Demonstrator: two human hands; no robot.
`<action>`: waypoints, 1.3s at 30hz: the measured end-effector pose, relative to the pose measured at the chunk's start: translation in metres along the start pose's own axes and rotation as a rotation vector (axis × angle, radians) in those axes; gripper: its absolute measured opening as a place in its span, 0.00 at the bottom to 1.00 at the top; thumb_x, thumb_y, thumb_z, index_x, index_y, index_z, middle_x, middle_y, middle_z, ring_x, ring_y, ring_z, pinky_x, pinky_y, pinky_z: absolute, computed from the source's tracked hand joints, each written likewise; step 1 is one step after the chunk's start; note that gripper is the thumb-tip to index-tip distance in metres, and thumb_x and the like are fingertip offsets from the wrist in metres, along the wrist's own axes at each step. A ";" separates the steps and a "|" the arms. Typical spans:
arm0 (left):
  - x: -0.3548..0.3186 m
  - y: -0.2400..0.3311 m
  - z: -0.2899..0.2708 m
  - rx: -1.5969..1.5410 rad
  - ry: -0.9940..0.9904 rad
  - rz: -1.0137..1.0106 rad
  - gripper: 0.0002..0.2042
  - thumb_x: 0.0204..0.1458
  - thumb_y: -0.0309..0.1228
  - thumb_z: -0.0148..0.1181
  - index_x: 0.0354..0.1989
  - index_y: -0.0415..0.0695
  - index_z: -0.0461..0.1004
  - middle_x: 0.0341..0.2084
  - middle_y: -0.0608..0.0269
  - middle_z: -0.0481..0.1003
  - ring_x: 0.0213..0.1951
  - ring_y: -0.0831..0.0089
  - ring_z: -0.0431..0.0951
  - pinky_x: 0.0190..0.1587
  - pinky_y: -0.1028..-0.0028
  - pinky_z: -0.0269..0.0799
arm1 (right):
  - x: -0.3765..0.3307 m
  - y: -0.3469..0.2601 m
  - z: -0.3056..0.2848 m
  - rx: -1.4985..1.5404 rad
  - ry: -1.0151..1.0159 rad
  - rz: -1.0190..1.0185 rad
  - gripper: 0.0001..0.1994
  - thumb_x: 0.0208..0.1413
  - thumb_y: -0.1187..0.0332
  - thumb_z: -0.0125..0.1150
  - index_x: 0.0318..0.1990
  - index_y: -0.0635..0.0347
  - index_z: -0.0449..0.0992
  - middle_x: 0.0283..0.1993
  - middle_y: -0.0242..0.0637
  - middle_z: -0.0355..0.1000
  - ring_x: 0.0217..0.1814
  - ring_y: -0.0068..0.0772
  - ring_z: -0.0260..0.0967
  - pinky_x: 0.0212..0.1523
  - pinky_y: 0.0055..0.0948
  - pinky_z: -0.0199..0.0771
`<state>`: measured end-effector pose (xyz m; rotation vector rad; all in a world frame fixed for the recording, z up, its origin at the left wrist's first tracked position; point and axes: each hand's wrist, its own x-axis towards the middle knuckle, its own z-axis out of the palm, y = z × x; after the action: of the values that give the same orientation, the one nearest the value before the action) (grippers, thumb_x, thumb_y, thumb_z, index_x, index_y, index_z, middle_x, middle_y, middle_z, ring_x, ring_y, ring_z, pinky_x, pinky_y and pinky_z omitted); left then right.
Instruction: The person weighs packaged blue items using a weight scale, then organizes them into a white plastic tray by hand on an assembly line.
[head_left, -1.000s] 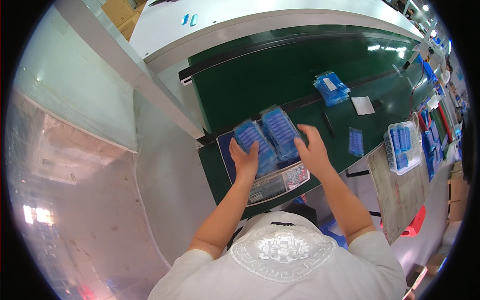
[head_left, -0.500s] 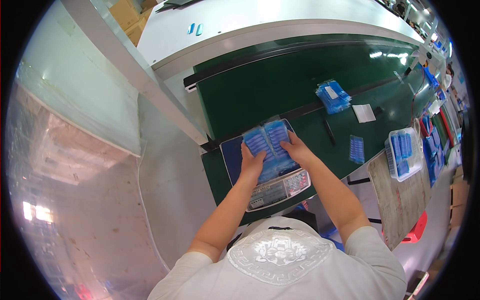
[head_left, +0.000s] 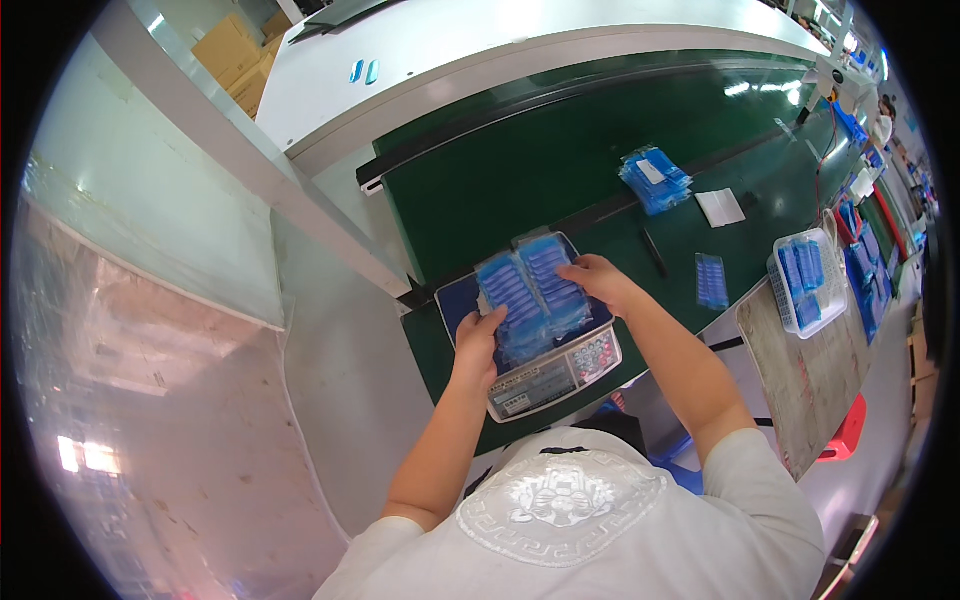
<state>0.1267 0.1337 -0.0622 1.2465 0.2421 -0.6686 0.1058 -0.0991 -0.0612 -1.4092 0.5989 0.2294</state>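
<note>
Two side-by-side stacks of clear bags with blue ribbed contents lie on the dark blue pan of a weighing scale (head_left: 453,300). My left hand (head_left: 478,345) is at the outer edge of the left bag stack (head_left: 508,290), its thumb on top and its other fingers partly hidden. At the upper right edge of the right bag stack (head_left: 553,275), my right hand (head_left: 603,284) grips with thumb and fingers. The scale's keypad (head_left: 596,360) and display panel (head_left: 535,390) face me.
Farther right on the green table are a blue bag pile (head_left: 655,182), white paper (head_left: 720,207), a black pen (head_left: 655,252) and a single blue bag (head_left: 711,282). A white basket (head_left: 838,300) of blue bags stands on a wooden board (head_left: 800,385). A metal post (head_left: 250,165) rises at left.
My hands have spread apart, the left toward the lower left, the right toward the stack's upper right edge. More of both stacks now shows. The whole view has shifted slightly.
</note>
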 end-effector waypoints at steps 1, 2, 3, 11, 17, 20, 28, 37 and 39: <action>0.004 0.001 0.003 0.006 -0.013 0.002 0.26 0.50 0.37 0.63 0.53 0.35 0.66 0.48 0.56 0.71 0.54 0.67 0.66 0.59 0.59 0.53 | 0.000 -0.001 -0.002 0.005 -0.056 0.043 0.25 0.53 0.64 0.63 0.51 0.77 0.68 0.46 0.48 0.74 0.43 0.36 0.74 0.45 0.34 0.75; 0.014 0.001 0.009 0.017 0.033 -0.024 0.21 0.49 0.36 0.64 0.47 0.36 0.70 0.43 0.58 0.74 0.49 0.68 0.70 0.54 0.63 0.57 | -0.002 -0.002 -0.003 0.022 -0.040 0.024 0.23 0.52 0.63 0.64 0.48 0.77 0.70 0.43 0.48 0.75 0.40 0.36 0.75 0.43 0.34 0.77; 0.019 0.001 0.015 0.029 0.073 -0.054 0.16 0.49 0.36 0.65 0.41 0.38 0.74 0.38 0.60 0.76 0.45 0.69 0.73 0.50 0.67 0.61 | -0.008 -0.005 0.004 0.040 -0.019 0.007 0.22 0.52 0.63 0.65 0.46 0.76 0.73 0.41 0.47 0.76 0.37 0.37 0.76 0.41 0.34 0.78; 0.051 -0.001 -0.022 -0.076 -0.112 -0.142 0.19 0.51 0.27 0.61 0.52 0.35 0.69 0.47 0.54 0.74 0.47 0.61 0.76 0.51 0.62 0.72 | -0.002 0.001 0.029 -0.013 -0.027 -0.001 0.21 0.43 0.61 0.70 0.43 0.67 0.79 0.40 0.42 0.77 0.39 0.36 0.76 0.43 0.35 0.77; 0.038 0.008 0.005 0.059 -0.119 -0.156 0.21 0.52 0.29 0.61 0.54 0.36 0.68 0.48 0.54 0.73 0.47 0.60 0.75 0.50 0.61 0.72 | -0.003 0.006 0.023 -0.271 0.112 0.012 0.37 0.40 0.54 0.71 0.53 0.74 0.69 0.54 0.52 0.68 0.55 0.44 0.67 0.52 0.37 0.70; 0.038 0.000 0.000 0.029 -0.218 -0.113 0.23 0.52 0.31 0.62 0.55 0.37 0.67 0.48 0.55 0.73 0.47 0.60 0.75 0.49 0.61 0.72 | -0.014 0.001 0.019 -0.194 -0.027 -0.012 0.44 0.41 0.50 0.69 0.59 0.77 0.60 0.62 0.59 0.58 0.65 0.48 0.57 0.59 0.39 0.62; 0.036 -0.004 0.008 0.112 -0.187 -0.018 0.24 0.53 0.33 0.61 0.56 0.36 0.64 0.49 0.54 0.72 0.48 0.61 0.75 0.49 0.61 0.72 | -0.019 0.008 0.018 -0.083 -0.004 0.005 0.47 0.40 0.52 0.70 0.62 0.76 0.55 0.60 0.55 0.61 0.63 0.49 0.60 0.59 0.40 0.63; 0.030 -0.009 0.009 0.021 -0.324 0.062 0.24 0.53 0.31 0.60 0.57 0.35 0.63 0.51 0.54 0.70 0.51 0.60 0.73 0.52 0.62 0.70 | -0.017 0.022 0.005 0.131 -0.125 -0.250 0.39 0.40 0.56 0.72 0.57 0.70 0.62 0.52 0.47 0.68 0.55 0.41 0.67 0.55 0.35 0.68; 0.029 -0.011 0.011 0.013 -0.285 0.057 0.24 0.53 0.30 0.60 0.57 0.36 0.62 0.51 0.54 0.70 0.51 0.60 0.73 0.52 0.62 0.70 | -0.020 0.020 0.007 0.104 -0.081 -0.239 0.39 0.40 0.56 0.72 0.57 0.70 0.62 0.52 0.47 0.69 0.55 0.40 0.67 0.55 0.35 0.68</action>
<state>0.1415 0.1119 -0.0823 1.1500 -0.0330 -0.7899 0.0810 -0.0854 -0.0676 -1.3507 0.3664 0.0627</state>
